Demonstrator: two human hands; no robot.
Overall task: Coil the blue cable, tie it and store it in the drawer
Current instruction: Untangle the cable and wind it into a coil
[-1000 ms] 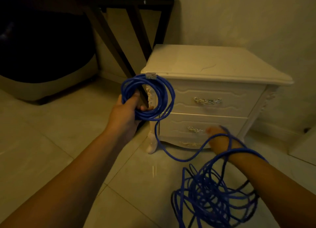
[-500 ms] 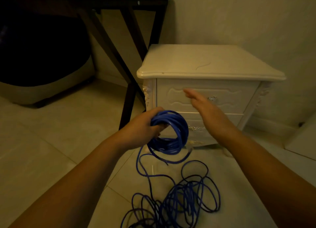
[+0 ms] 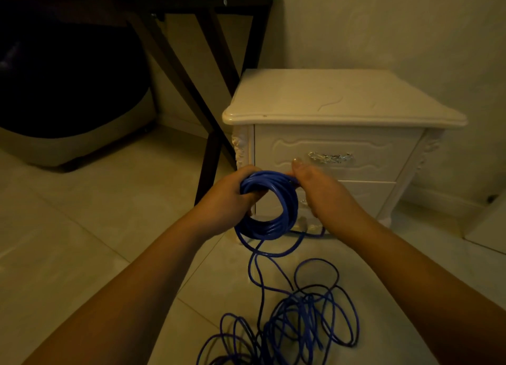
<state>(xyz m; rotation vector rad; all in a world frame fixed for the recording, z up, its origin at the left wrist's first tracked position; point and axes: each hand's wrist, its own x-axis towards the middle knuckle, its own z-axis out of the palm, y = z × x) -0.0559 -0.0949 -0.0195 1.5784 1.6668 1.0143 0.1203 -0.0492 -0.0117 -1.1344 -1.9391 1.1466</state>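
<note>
— Where was the blue cable (image 3: 269, 225)?

— Part of it was wound into a round coil, held up in front of the bedside cabinet (image 3: 328, 102). The rest lay in a loose tangle (image 3: 301, 315) on the floor (image 3: 82, 228), nearer the person, with a strand hanging from the coil down to it.

— Who had the coil?

— The left hand (image 3: 227, 197) gripped it, fingers curled round the bundle at its upper left side.

— And the right hand (image 3: 320, 192)?

— It was up against the coil's upper right edge, thumb pointing up. Its fingers were hidden behind the hand and the cable, so I could not tell whether they pinched a strand or only touched it.

— What about the drawers?

— Both were pushed in. The top drawer (image 3: 383, 156) had a shiny metal handle (image 3: 330, 157), just beyond the right thumb. The bottom drawer (image 3: 364, 197) was partly hidden by the right hand.

— Anything else nearby?

— A dark table (image 3: 191, 63) stood to the left of the cabinet, its slanted legs reaching the floor just beside it.
</note>
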